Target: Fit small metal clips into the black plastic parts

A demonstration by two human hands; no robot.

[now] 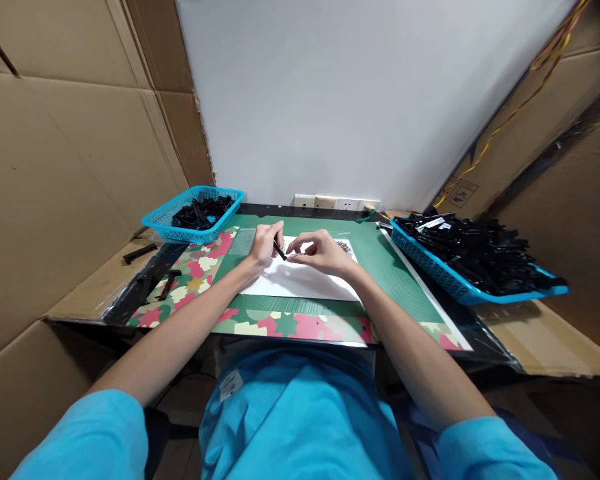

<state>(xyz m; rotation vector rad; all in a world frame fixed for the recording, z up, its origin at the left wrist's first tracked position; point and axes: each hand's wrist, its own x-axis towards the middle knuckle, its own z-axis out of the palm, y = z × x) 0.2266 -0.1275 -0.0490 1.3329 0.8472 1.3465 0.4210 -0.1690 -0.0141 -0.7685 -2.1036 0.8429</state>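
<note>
My left hand (pixel 266 243) is closed round a small black stick-shaped part (pixel 280 251), held over a white sheet (pixel 300 280) on the green mat (pixel 380 260). My right hand (pixel 320 252) sits just to its right, fingers curled and pinched toward the tip of the same part. Whether it holds something tiny I cannot make out. A small heap of tiny dark bits (pixel 344 247) lies on the sheet behind my right hand.
A blue basket (pixel 167 227) with black parts stands at the back left. A larger blue basket (pixel 450 280) heaped with black parts is at the right. Loose black pieces (pixel 167 283) lie on the patterned cloth at left. Cardboard walls enclose both sides; wall sockets (pixel 335 202) behind.
</note>
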